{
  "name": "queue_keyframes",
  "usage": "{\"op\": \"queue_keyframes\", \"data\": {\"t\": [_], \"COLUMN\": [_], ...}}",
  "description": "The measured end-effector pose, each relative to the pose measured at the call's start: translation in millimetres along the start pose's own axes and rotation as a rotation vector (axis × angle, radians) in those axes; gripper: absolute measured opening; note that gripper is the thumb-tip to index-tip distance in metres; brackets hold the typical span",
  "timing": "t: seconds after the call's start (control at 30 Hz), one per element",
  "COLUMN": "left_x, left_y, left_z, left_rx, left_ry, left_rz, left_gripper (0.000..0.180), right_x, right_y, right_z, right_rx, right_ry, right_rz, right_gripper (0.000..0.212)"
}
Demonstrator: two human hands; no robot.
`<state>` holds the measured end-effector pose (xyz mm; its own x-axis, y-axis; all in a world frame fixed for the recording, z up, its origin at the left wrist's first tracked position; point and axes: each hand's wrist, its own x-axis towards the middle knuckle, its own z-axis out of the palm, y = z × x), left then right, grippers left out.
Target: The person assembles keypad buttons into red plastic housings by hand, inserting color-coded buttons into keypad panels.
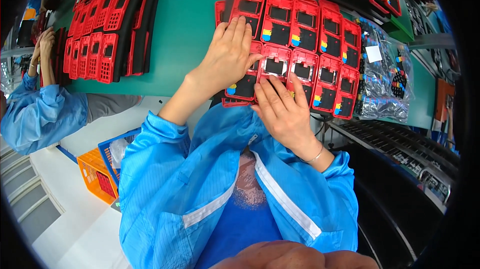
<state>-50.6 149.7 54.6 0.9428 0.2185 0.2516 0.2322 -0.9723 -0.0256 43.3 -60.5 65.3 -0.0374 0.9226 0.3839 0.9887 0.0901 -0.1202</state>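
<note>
In front of me, red phone housings (303, 19) stand in two rows on a black tray, each with a small screen window; most show blue and yellow pieces at one corner. My left hand (230, 51) lies over the left end of the rows, fingers stretched onto the far-left housing (250, 5) and thumb reaching toward the near row. My right hand (284, 110) rests flat with fingers extended on the lower part of a near-row housing (275, 61). Neither hand grips anything. My palms hide parts of the housings beneath.
More red housings (106, 56) fill black trays at the left of the green table (182, 29). Clear plastic bags of small parts (382, 76) lie at right. Another person's hands (46, 41) are at far left. An orange crate (94, 169) sits on the floor beside a blue one.
</note>
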Motion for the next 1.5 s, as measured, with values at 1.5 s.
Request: {"op": "queue_keyframes", "data": {"t": [1.5], "left_x": [-60], "left_y": [7], "left_z": [-54], "left_rx": [-1.541], "left_ry": [0.305], "left_rz": [-0.348], "left_gripper": [0.091], "right_x": [-72], "right_y": [91], "right_z": [-106], "right_rx": [1.154], "right_ry": [0.548], "right_rz": [1.073], "right_gripper": [0.064]}}
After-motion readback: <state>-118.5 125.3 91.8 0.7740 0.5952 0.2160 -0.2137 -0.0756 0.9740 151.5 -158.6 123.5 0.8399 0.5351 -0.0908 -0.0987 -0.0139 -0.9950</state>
